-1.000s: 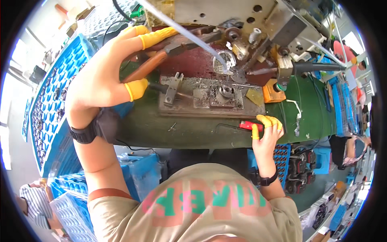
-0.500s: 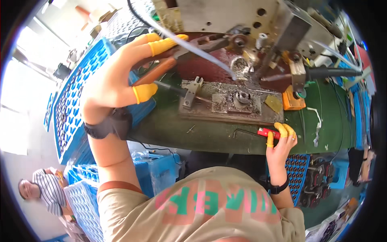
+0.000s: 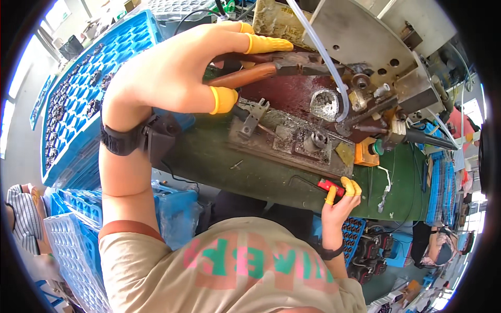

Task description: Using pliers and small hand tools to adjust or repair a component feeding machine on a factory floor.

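Head view: the left hand (image 3: 172, 73) was closed around a pair of pliers (image 3: 271, 68) — fingers in yellow cots wrapped over the reddish-brown handles, thumb pressing from below. The pliers lay level above the metal fixture (image 3: 292, 141), their dark jaws pointing toward the clear tube (image 3: 323, 57) that curved down to a shiny round part (image 3: 324, 104) just beyond the fixture. Whether the jaws gripped anything could not be told; the tips were lost against the grimy machine plate (image 3: 365, 36).

The right hand (image 3: 342, 201) sat at the near edge of the green bench (image 3: 219, 161), below and right of the fixture, its capped fingertips pinched on a small red switch (image 3: 330, 186) — a thin black wire ran from it toward the fixture.

The pliers looked stiff and fairly heavy, steel with smooth handles, probably oily here and so a bit slippery; best held far back on the handles, as the hand had them. A blue tray (image 3: 78, 94) of small dark parts stood left of the fixture, and an orange block (image 3: 364, 155) sat just right of it.
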`<state>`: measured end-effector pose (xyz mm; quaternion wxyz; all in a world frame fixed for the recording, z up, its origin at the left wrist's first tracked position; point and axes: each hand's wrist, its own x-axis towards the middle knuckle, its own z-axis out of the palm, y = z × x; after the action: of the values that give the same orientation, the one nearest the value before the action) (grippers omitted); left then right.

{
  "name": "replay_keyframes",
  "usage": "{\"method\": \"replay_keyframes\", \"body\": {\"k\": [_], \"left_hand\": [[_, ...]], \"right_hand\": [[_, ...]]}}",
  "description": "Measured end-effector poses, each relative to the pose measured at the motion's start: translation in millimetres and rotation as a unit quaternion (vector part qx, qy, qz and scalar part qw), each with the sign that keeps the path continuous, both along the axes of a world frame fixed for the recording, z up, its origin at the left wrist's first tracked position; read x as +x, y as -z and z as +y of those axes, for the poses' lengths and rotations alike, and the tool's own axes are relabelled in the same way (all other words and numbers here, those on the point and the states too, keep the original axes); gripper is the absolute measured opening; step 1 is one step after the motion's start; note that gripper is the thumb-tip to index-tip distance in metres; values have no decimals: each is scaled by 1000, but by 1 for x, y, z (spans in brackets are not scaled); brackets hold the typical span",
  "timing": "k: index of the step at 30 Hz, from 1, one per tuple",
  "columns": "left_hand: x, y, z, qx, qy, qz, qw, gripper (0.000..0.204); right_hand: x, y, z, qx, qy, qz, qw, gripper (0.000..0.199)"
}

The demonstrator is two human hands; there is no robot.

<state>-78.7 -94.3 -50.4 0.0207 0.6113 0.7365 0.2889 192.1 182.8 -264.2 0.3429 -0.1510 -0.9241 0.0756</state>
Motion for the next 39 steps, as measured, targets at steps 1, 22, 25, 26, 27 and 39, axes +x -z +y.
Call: {"method": "replay_keyframes", "body": {"k": [1,22,25,26,27,39], "left_hand": [[0,1,0,4,0,-1,1000,65],[10,-6,1,-17,-42,85,995,66],[3,-13,1,-45,-26,69,996,64],[2,-14,3,-42,-27,69,996,64],[0,-16,6,-20,14,63,998,63],[-23,-12,8,26,62,107,992,59]], "right_hand": [[0,-2,-1,12,4,-5,1000,35],[-1,-1,-2,7,2,4,1000,34],[-2,-1,-2,0,-1,7,1000,35],[-1,-1,-3,-3,0,8,1000,35],[-1,0,-3,-1,-2,7,1000,35],[-1,1,-1,2,-15,13,1000,35]]}}
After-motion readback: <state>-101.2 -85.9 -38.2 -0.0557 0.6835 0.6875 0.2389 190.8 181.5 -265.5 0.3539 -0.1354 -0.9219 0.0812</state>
